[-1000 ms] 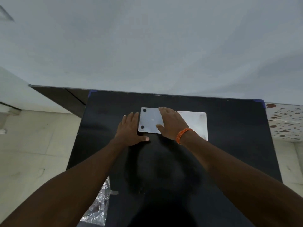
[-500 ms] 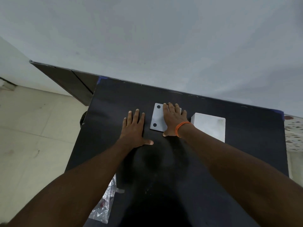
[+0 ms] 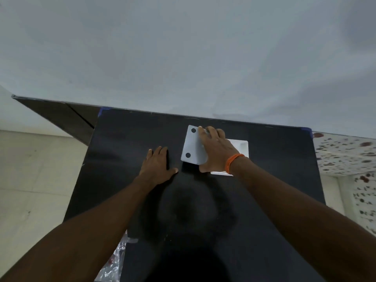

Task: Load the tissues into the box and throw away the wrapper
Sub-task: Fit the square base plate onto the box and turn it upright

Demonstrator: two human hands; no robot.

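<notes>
Since a moment ago the white lid (image 3: 193, 145) has been tipped up off the box (image 3: 241, 147) at 1 o'clock by the right hand (image 3: 215, 149), while the left hand (image 3: 157, 163) is laid flat and empty on the tabletop (image 3: 132, 139), so the box can likely be filled soon.

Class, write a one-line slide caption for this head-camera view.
Right hand tilts white panel beside open white box; left hand flat on black table.

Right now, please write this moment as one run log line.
right hand: lifting white panel, tilted | left hand: flat on black table | white box: under right hand
</notes>
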